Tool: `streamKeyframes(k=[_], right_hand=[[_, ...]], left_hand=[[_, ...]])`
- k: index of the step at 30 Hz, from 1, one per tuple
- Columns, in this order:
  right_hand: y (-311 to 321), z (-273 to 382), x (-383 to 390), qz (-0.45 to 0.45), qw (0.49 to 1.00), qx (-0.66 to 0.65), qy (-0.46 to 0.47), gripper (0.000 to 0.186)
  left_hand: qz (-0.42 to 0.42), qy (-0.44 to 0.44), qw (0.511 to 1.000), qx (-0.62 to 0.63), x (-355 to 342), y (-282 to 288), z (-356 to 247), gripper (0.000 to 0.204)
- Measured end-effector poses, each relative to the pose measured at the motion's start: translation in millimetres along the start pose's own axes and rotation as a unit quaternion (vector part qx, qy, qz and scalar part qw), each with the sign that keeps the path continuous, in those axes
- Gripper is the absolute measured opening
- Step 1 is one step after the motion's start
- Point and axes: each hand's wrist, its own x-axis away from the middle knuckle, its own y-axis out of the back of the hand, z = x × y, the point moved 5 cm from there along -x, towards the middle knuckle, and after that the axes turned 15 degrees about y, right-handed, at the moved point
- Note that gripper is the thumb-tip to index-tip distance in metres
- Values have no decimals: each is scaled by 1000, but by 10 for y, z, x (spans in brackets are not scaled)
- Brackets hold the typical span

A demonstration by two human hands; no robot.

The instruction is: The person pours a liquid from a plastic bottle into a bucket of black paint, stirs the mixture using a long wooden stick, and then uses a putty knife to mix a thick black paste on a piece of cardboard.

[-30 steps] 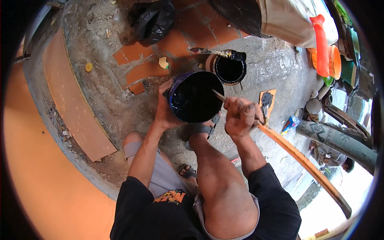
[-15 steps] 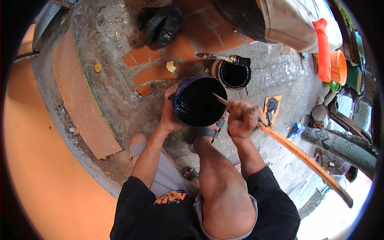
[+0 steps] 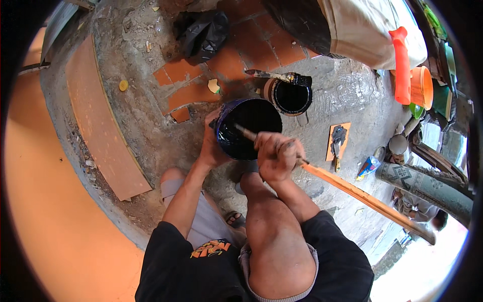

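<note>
My left hand grips the side of a blue can holding glossy black liquid. My right hand is closed round a long wooden stick, whose thin, dark-stained end dips into the can while its long orange-brown length slants down to the right. Beyond them sits a smaller can of black paint with a brush lying across its top. To the right, an orange board smeared black lies on the concrete, with a putty knife on it.
A black plastic bag, broken red tiles and a long board lie around. A red tool, orange container and rolled mat are stacked at right. Another person crouches far right. An orange wall borders the left.
My right hand has moved left with the stick, whose end is now further left in the blue can. The stick's outer end has swung slightly upward in view.
</note>
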Motion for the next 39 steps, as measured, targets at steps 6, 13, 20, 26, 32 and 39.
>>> streamKeyframes(k=[6, 13, 20, 26, 32, 39], right_hand=[[464, 153, 20, 1, 997, -21, -77, 39], [99, 47, -303, 89, 992, 88, 35, 39], [333, 153, 21, 52, 997, 31, -54, 48], [318, -46, -125, 55, 994, 95, -14, 45], [419, 263, 12, 57, 996, 5, -72, 39], [169, 37, -12, 20, 994, -61, -92, 43]], left_hand=[[4, 30, 998, -54, 29, 5, 41, 119], [16, 39, 996, 79, 20, -24, 101, 116], [10, 57, 998, 0, 46, -47, 163, 117], [12, 66, 995, 68, 44, -19, 148, 116], [0, 2, 999, -33, -5, -63, -8, 114], [-3, 12, 1000, -4, 23, -9, 18, 115]])
